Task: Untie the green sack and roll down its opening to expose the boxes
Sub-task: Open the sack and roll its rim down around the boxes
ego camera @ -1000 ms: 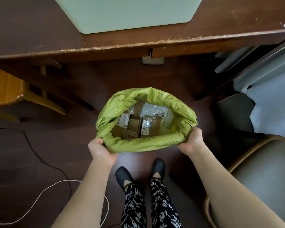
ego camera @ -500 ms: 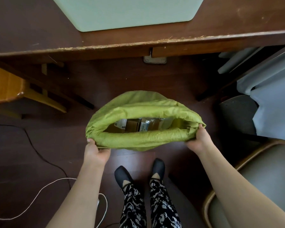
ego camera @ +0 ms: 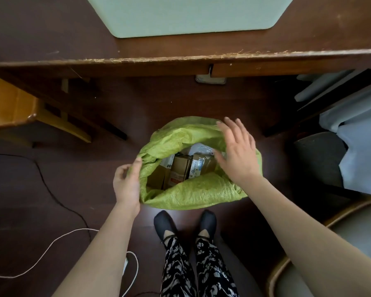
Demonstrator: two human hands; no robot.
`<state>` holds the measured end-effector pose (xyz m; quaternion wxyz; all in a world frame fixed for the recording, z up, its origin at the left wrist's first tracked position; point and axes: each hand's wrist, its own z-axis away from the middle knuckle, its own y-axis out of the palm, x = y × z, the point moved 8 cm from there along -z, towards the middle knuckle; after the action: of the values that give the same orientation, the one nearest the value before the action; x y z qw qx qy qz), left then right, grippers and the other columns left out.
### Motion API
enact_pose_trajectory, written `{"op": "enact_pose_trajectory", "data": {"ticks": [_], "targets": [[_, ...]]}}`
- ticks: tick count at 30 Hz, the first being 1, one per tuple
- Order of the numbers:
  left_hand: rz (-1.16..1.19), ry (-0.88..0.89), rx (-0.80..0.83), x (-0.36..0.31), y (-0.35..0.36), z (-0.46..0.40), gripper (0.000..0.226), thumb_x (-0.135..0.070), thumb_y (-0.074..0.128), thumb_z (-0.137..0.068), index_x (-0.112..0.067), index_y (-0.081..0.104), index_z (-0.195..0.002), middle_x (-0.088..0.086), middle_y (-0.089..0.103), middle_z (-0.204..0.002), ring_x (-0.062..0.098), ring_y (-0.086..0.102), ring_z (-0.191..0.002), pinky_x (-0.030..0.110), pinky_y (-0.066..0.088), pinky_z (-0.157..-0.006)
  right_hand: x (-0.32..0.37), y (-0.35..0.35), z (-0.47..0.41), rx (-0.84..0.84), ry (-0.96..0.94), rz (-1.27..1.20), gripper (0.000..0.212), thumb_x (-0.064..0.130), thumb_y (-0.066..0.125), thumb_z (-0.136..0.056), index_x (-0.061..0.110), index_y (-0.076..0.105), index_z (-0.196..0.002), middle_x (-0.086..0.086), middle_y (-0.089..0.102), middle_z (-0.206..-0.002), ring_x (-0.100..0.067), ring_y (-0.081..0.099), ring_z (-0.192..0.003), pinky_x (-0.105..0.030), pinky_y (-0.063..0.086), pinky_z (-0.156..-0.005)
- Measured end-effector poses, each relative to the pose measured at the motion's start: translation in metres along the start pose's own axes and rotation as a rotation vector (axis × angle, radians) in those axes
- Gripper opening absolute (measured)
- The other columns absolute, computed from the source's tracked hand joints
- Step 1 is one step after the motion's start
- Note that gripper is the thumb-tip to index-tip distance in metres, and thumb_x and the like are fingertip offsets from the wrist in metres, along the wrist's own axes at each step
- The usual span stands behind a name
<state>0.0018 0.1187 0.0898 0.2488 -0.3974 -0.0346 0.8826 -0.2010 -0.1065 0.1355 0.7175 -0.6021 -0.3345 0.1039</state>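
The green sack (ego camera: pixel 193 191) stands on the dark floor in front of my feet, its mouth rolled down and gaping. Inside lie several brown cardboard boxes (ego camera: pixel 180 170) with labels and a pale plastic parcel. My left hand (ego camera: pixel 126 181) is at the sack's left rim, fingers loosely curled, its thumb against the fabric; I cannot see a firm grip. My right hand (ego camera: pixel 236 153) hovers over the right side of the opening with fingers spread, holding nothing and hiding part of the far right rim.
A dark wooden desk (ego camera: pixel 180 58) with a pale green mat (ego camera: pixel 191 16) runs across the top. A yellow wooden chair (ego camera: pixel 15 106) is at left, a padded chair (ego camera: pixel 341 243) at lower right, grey cloth (ego camera: pixel 360 146) at right. Black and white cables (ego camera: pixel 58 239) lie on the floor at left.
Both hands let go of the sack's sides. My right hand rose over the opening with fingers spread. The mouth, pulled flat half a second ago, gapes wide and shows the boxes.
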Motion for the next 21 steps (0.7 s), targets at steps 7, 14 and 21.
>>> {"op": "enact_pose_trajectory", "data": {"ticks": [7, 14, 21], "targets": [[0.014, -0.156, 0.076, 0.014, 0.001, -0.023, 0.030, -0.045, 0.072, -0.078, -0.015, 0.068, -0.076, 0.013, 0.072, -0.104, 0.032, 0.066, -0.102, 0.052, 0.050, -0.095, 0.023, 0.059, -0.039, 0.341, 0.077, -0.105, 0.042, 0.017, 0.060, -0.091, 0.016, 0.054, -0.132, -0.007, 0.058, -0.134, -0.021, 0.061, -0.108, -0.036, 0.049, -0.095], [0.051, -0.376, 0.127, 0.019, -0.017, -0.044, 0.035, -0.034, 0.064, -0.088, -0.003, 0.064, -0.103, 0.020, 0.070, -0.101, 0.036, 0.069, -0.092, 0.057, 0.053, -0.084, 0.006, 0.060, -0.064, 0.669, 0.419, -0.646, 0.043, 0.031, 0.070, -0.083, 0.007, 0.065, -0.119, -0.010, 0.066, -0.121, -0.009, 0.063, -0.086, -0.025, 0.049, -0.080], [-0.244, -0.523, -0.009, 0.045, -0.036, -0.076, 0.041, -0.028, 0.070, -0.083, -0.002, 0.060, -0.113, 0.019, 0.068, -0.109, 0.036, 0.067, -0.092, 0.054, 0.054, -0.085, -0.017, 0.073, -0.083, 0.530, 0.790, -0.928, 0.063, 0.058, 0.055, -0.086, 0.005, 0.061, -0.119, -0.016, 0.070, -0.105, -0.033, 0.068, -0.098, -0.048, 0.052, -0.093]]}}
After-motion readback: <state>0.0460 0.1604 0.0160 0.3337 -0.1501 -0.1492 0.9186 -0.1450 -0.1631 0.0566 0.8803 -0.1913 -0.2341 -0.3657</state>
